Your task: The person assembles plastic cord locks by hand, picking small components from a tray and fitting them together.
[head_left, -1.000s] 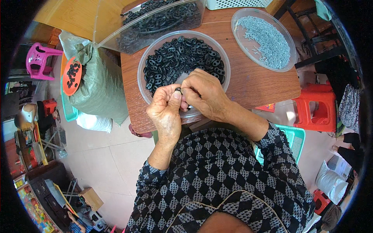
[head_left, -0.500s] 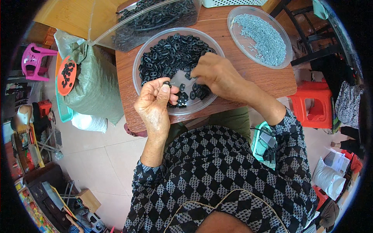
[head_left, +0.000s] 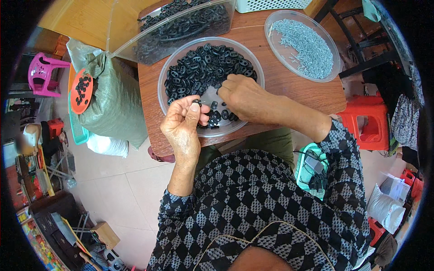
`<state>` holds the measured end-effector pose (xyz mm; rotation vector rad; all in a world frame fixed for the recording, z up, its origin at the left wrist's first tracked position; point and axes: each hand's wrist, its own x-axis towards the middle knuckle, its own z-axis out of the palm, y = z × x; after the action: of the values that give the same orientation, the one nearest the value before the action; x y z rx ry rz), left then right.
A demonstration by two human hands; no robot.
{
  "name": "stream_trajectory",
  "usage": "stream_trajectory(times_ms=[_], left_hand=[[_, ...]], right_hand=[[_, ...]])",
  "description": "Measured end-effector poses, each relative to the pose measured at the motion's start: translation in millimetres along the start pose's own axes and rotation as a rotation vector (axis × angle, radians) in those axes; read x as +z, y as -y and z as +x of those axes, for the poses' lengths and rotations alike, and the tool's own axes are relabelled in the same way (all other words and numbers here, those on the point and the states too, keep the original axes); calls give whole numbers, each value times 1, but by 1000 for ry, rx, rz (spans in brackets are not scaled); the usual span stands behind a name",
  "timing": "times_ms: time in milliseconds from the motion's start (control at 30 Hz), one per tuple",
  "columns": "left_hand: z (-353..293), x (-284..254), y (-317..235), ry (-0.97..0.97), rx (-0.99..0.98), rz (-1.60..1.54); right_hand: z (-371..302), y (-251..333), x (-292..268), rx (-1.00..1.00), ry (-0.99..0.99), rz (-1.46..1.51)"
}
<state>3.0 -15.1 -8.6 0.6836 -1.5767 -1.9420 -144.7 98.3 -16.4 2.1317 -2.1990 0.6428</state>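
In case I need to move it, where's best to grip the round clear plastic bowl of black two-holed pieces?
Probably the bowl's rim, left and right, from the near side: it's round, upright, and the clear rectangular plastic bin crowds its far side.

Bare tabletop (head_left: 304, 91) lets my right hand (head_left: 244, 97) pass to the right; a clear bin (head_left: 192, 31) blocks the far left.

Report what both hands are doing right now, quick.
Left hand: closed, pinching a small black piece.
Right hand: fingers curled over the bowl; whether it holds anything cannot be told.
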Motion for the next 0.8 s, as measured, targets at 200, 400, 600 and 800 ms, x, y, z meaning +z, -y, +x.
stream_trajectory(times_ms=[200,400,600,800], left_hand=[[-3,5,-9,-12,35,-37],[-8,12,-14,7,-7,-68],[-13,14,-18,12,0,-54],[-16,14,-19,-1,-25,-9]], right_hand=[[2,13,-26,391,-55,753],[2,15,-16,500,-268,1255],[2,20,-6,705,-269,1565],[3,21,-1,731,-275,1625]])
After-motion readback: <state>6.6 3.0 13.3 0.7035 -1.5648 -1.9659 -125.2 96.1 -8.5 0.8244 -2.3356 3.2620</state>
